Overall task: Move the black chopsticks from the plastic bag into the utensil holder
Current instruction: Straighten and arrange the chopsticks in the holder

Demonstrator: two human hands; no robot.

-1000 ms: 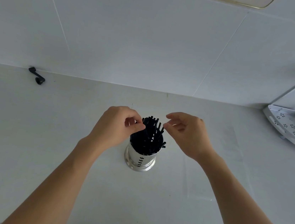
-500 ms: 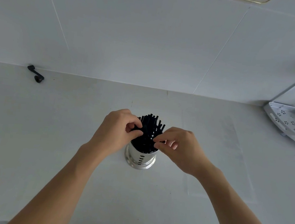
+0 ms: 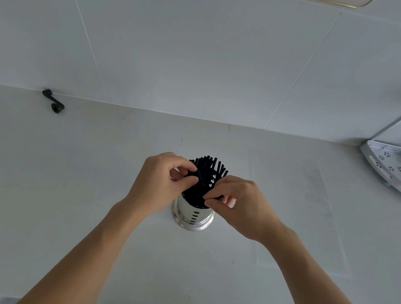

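White tabletop (image 3: pixel 64 185): running back to a tiled wall (image 3: pixel 181 48); perforated rack (image 3: pixel 399 168) sitting far right.
Chopsticks (image 3: pixel 206 175): standing upright in the steel holder (image 3: pixel 193 214), top ends fanning outward.
Left hand (image 3: pixel 162 185): pinching one chopstick.
Right hand (image 3: pixel 243 205): pinching another near the rim.

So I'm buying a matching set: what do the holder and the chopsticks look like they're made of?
The utensil holder looks like polished metal, probably stainless steel: mirror-bright wall, flared base, punched slots. The black chopsticks look matte, likely plastic or lacquered wood; the picture can't settle which.
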